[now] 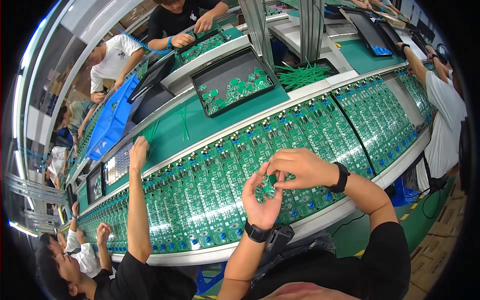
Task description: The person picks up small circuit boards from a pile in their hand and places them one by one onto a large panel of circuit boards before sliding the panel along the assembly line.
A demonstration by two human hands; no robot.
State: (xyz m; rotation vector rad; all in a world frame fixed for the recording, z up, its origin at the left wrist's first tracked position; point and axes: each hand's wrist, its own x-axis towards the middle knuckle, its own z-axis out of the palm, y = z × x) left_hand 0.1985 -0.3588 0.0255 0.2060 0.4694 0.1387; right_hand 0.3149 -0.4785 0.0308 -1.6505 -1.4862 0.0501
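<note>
My left hand [264,212] is turned palm up over the row of large green circuit boards [215,192]. Several small green circuit boards [264,191] lie in its palm, held by the curled fingers. Above it, my right hand [306,169] pinches one small green board [272,179] between thumb and fingers. Part of that board is hidden by the fingers. Both wrists carry black bands. Along the far edge of the large boards stand small black, yellow and white parts, with blue parts along the near edge.
Beyond the line is a black tray [197,82] of small green boards, and right of it a pile of green sticks [305,75]. A blue bin [107,122] stands at the far left. A co-worker's arm [136,210] reaches over the boards at left; other people work around.
</note>
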